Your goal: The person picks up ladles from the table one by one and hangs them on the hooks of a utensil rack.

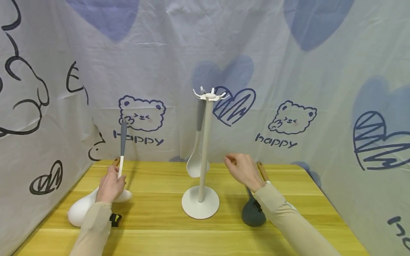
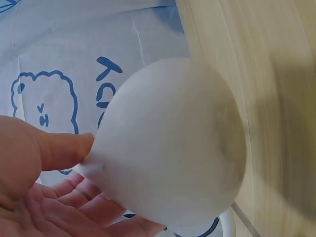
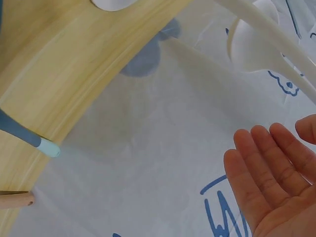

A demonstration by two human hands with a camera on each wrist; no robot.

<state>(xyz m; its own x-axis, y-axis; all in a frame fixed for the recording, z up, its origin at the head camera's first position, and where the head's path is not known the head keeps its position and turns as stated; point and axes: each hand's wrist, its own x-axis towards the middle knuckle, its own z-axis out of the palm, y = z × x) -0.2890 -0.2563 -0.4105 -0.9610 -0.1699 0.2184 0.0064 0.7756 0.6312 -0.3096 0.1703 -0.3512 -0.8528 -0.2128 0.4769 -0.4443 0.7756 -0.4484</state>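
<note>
My left hand grips the white shaft of a grey-handled ladle, its handle pointing up. The rounded white bowl fills the middle of the left wrist view, with thumb and fingers at its neck. To the right stands a white utensil rack with a ring of hooks on top. A grey-handled white spoon hangs from its far left side. My right hand is raised to the right of the pole and holds nothing; its fingers stretch out in the right wrist view.
Beside the left forearm lies a large white utensil head; a wooden handle end shows behind the hand. On the right are a dark grey ladle and a wooden handle, partly covered by my right arm. A patterned cloth surrounds the wooden table.
</note>
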